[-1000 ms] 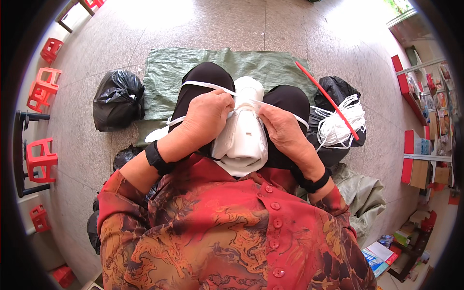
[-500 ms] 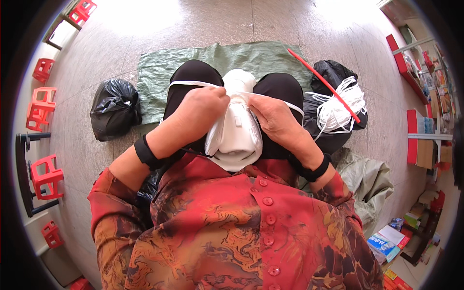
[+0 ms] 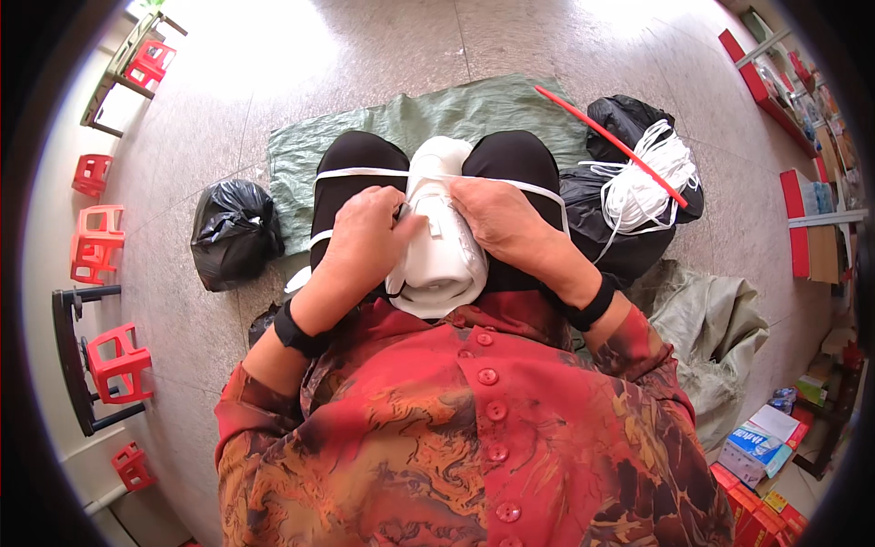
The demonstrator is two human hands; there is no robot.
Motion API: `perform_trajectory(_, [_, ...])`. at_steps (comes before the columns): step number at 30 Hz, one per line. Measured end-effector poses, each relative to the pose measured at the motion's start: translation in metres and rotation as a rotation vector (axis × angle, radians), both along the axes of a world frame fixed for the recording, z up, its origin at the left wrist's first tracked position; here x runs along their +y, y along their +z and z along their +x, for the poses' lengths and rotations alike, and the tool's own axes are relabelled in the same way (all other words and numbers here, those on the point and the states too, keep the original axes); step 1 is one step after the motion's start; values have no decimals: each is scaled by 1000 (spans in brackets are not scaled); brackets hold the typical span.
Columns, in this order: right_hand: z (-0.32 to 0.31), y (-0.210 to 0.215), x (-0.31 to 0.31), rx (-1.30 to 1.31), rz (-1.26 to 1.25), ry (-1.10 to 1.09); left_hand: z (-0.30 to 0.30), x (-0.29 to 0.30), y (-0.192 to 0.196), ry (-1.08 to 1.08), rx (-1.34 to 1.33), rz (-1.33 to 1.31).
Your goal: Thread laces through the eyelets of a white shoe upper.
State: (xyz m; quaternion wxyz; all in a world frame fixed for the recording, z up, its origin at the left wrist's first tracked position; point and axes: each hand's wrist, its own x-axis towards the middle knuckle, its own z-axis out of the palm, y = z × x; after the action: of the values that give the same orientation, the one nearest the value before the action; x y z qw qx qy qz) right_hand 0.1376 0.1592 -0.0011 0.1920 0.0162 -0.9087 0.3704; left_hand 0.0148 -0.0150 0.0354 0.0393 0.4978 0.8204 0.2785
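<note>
Strip (image 3: pixel 366 171), narrow and white, runs just beyond the left hand (image 3: pixel 365 232), crosses the upper part of the white roll (image 3: pixel 442 251) toward the fingertips of the right hand (image 3: pixel 501 217), and continues over the knee (image 3: pixel 515 155) beyond that hand. The roll lies lengthwise between the two hands and between the black-clad knees, its near end closer to the body than either hand. A small pale tab (image 3: pixel 436 225) sits on top of it, between the hands.

The left hand is half curled at the roll's left side, its thumb spread apart from the bent fingers and reaching over the roll; whether it grips anything I cannot tell. The right hand is loosely bent, its fingertips against the roll's right side close to the strip; whether they pinch the strip is hidden.

Well to the left of the left hand stands a knotted black bag (image 3: pixel 237 239). To the right of the right hand, a loose coil of white cord (image 3: pixel 638 187) rests on black plastic (image 3: pixel 629 251), with a red stick (image 3: pixel 602 139) slanting across it. Beyond both hands spreads a green woven sheet (image 3: pixel 383 118).
</note>
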Motion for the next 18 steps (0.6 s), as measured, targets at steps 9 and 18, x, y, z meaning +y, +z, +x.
perform_trajectory(9, [-10,31,-43,35,271,-170,0,6,-17,172,-84,-145])
perform_trajectory(18, [-9,6,-64,-31,290,-302,-6,-2,-32,159,-458,28])
